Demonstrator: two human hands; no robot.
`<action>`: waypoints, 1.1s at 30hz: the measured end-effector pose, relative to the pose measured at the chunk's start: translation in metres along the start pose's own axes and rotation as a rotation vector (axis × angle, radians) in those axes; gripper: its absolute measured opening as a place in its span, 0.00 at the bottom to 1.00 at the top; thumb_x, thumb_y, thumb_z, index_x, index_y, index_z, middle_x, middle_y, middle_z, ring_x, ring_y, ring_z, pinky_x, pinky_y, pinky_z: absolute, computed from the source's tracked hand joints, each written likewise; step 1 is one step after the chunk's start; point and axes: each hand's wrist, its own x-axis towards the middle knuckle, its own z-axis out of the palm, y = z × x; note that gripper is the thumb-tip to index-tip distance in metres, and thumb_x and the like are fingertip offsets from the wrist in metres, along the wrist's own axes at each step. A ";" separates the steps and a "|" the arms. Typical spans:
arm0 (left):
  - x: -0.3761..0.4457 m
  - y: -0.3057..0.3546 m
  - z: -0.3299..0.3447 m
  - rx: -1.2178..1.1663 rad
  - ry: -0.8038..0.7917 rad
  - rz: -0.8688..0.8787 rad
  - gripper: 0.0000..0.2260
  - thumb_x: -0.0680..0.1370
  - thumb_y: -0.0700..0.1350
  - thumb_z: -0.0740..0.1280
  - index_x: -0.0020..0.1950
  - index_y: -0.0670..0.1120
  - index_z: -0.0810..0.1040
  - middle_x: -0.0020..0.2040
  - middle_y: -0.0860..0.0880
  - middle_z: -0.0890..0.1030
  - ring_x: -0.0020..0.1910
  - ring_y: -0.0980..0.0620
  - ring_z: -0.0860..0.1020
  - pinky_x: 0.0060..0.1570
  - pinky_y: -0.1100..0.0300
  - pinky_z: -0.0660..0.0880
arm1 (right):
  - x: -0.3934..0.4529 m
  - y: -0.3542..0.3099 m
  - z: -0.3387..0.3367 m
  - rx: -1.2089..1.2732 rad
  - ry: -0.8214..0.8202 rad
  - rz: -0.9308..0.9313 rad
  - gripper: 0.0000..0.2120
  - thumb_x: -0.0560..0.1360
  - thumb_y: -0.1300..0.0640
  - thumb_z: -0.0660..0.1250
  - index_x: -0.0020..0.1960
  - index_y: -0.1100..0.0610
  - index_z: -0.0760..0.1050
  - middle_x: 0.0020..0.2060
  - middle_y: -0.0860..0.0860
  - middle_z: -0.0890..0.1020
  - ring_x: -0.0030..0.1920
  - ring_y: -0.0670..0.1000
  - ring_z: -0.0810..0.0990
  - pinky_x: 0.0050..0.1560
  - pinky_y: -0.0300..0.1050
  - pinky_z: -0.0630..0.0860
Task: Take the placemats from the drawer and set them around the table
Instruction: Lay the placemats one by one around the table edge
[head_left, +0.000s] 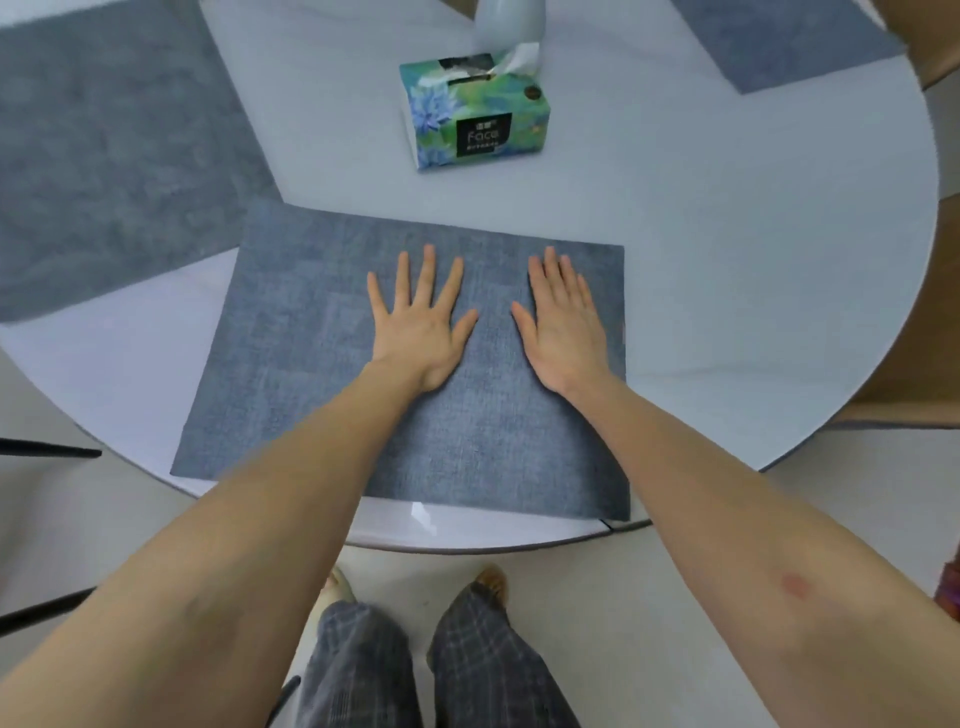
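**Placemat Positioning: Near Seat**

Near placemat (322, 332): flat on the round table (753, 249), front edge just inside the near rim. Left hand (421, 322) and right hand (563, 322): palms down on the mat, fingers straight and spread, gripping nothing. Two further placemats: left placemat (104, 171) and far-right placemat (779, 41), well apart.

Handling, as judged: thin, light, flexible woven sheet (likely to slide on the glossy tabletop). Best shifted by flat palm pressure, or lifted by pinching two opposite edges to prevent drooping.

Containers: tissue box (467, 119) beyond the mat, one tissue protruding from the top slot. Pale vessel (511, 18) behind it, contents not visible. Drawer out of view
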 end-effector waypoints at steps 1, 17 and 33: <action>0.001 0.000 0.004 0.014 0.004 -0.008 0.28 0.81 0.62 0.41 0.79 0.55 0.39 0.79 0.49 0.39 0.78 0.43 0.37 0.72 0.36 0.36 | 0.007 0.003 0.002 -0.018 -0.009 -0.038 0.29 0.82 0.45 0.46 0.78 0.57 0.46 0.78 0.54 0.48 0.78 0.52 0.45 0.77 0.47 0.41; 0.032 -0.069 -0.040 -0.204 -0.002 0.313 0.20 0.83 0.47 0.54 0.75 0.45 0.65 0.73 0.47 0.68 0.66 0.42 0.69 0.68 0.52 0.63 | 0.029 -0.048 0.003 -0.039 -0.032 0.253 0.32 0.82 0.45 0.43 0.77 0.65 0.40 0.77 0.60 0.43 0.77 0.55 0.41 0.77 0.50 0.39; 0.058 -0.177 -0.024 -0.048 0.075 -0.001 0.35 0.81 0.62 0.45 0.79 0.40 0.44 0.80 0.42 0.44 0.79 0.46 0.43 0.77 0.52 0.41 | 0.056 -0.144 0.038 -0.066 0.076 0.175 0.31 0.81 0.44 0.43 0.78 0.61 0.45 0.78 0.56 0.49 0.78 0.52 0.46 0.77 0.50 0.45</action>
